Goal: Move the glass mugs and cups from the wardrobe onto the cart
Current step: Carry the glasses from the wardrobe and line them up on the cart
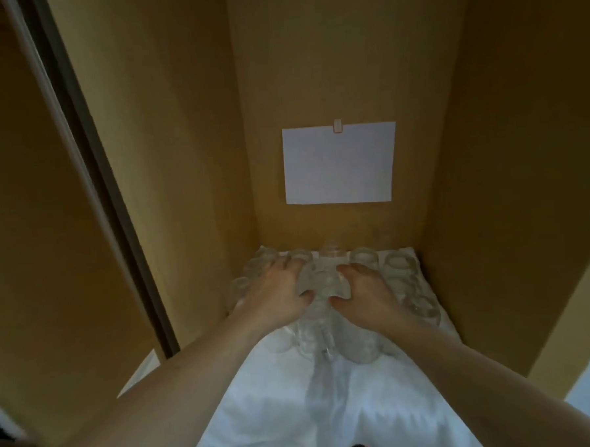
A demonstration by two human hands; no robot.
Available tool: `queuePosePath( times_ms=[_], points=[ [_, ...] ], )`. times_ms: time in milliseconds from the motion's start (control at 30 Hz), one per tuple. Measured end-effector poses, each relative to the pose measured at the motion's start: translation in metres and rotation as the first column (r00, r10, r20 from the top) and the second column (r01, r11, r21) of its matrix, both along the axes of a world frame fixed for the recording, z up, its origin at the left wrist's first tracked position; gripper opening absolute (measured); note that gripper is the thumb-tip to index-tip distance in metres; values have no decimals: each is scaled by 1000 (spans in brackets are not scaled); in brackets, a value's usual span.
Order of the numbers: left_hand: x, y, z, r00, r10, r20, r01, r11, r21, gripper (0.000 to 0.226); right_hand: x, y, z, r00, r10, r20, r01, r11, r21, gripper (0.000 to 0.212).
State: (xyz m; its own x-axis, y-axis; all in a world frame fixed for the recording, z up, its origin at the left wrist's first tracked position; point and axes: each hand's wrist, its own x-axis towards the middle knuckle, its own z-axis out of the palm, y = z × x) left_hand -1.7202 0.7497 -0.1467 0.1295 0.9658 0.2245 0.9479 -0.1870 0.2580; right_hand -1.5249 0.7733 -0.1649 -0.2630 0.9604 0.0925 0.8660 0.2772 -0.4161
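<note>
Inside the wardrobe [186, 126], your left hand [277, 296] and right hand [365, 294] curl around one glass [324, 283] between them, more glasses crowding both sides; lift straight up, slowly, to avoid clinking.

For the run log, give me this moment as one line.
left hand: grips glass | right hand: grips glass | glasses: on white cloth in wardrobe

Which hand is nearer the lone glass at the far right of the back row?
Right. The right hand sits just left of that far-right glass, with one glass between them. The left hand lies farther left, beyond the middle cluster of glasses.
</note>
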Motion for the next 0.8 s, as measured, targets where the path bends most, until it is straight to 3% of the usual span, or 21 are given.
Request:
queuePosePath(
  times_ms=[200,333,467,800],
  points=[
    [23,86,7,998,-52,-47,52,999,0,61,19,77,7,994,-98,-38,98,995,5,68],
    [43,144,5,990,-131,53,134,989,-65,68,30,125,4,988,-151,-31,151,989,-9,72],
    [57,192,-4,985,-166,55,169,984,-49,72,41,168,0,978,-210,-10,209,977,-41,74],
    [73,268,-29,980,-198,34,201,975,-100,72,65,236,-15,932,-350,91,356,933,-59,59]
  ],
)
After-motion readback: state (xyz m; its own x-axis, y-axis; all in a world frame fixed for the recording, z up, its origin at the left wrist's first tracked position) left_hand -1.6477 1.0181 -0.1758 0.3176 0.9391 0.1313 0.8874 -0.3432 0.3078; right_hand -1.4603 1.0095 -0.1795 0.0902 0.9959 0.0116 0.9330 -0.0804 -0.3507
